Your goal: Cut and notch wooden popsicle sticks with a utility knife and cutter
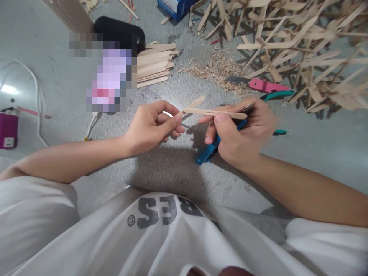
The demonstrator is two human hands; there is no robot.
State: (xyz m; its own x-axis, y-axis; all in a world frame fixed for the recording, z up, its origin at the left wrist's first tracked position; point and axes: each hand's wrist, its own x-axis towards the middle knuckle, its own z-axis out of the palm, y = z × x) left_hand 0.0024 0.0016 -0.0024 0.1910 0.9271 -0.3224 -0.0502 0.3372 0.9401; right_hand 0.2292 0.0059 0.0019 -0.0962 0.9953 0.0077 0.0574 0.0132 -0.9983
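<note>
My left hand (155, 124) pinches one end of a wooden craft stick (197, 102) between thumb and fingers. A second craft stick (212, 112), with a narrow slit along it, is gripped by my right hand (244, 132) between thumb and fingers. The two sticks meet at an angle near my left fingertips; whether they are joined I cannot tell. Beneath my right hand lies a blue tool (205, 153), mostly covered, so its kind is unclear. A teal handle (277, 95) shows just behind that hand.
A pink-handled cutter (267, 85) lies beside wood shavings (215, 69). Many assembled sticks (287, 46) are heaped at the back right. Loose craft sticks (156, 63) lie near a black case (120, 32), a blurred phone (110, 80) and a blue box (175, 7). A white cable (37, 92) runs at left.
</note>
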